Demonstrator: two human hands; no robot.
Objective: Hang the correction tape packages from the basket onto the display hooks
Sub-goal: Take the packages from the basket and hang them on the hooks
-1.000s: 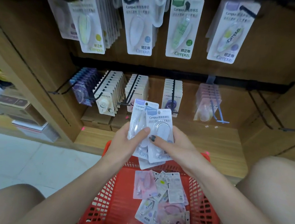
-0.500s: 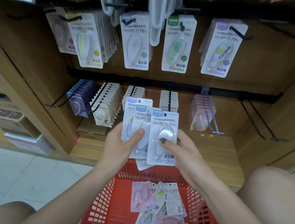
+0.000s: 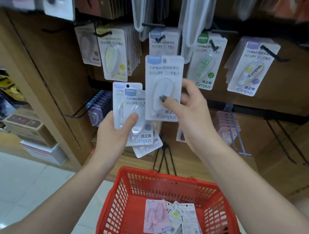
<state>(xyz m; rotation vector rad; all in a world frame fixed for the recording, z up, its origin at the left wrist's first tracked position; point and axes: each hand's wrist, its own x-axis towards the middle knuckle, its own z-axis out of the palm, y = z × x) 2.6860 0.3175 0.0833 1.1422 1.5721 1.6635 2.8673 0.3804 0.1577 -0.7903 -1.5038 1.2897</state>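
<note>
One white correction tape package (image 3: 162, 87) is pinched upright in the right hand (image 3: 193, 114), thumb on the blister front and fingers behind the card, raised just below the blue-labelled hook (image 3: 159, 39) in the upper row; its hang hole sits close under that hook's stock but is not on it. Three more packages, as far as the overlap lets them be counted, form a fanned stack (image 3: 131, 114) gripped by the left hand (image 3: 114, 132), thumb pressed across the front one. Four hooks of Campus packages show clearly in the upper row, with a fifth partly hidden at the far left. Below them runs a second row of hooks, two of them bare at the right (image 3: 295, 146). Beneath the arms sits a red basket (image 3: 121, 203) holding roughly seven loose packages (image 3: 174, 223), pink and white, lying flat and overlapping at its far right side; the pile is too jumbled for a firm count.
</note>
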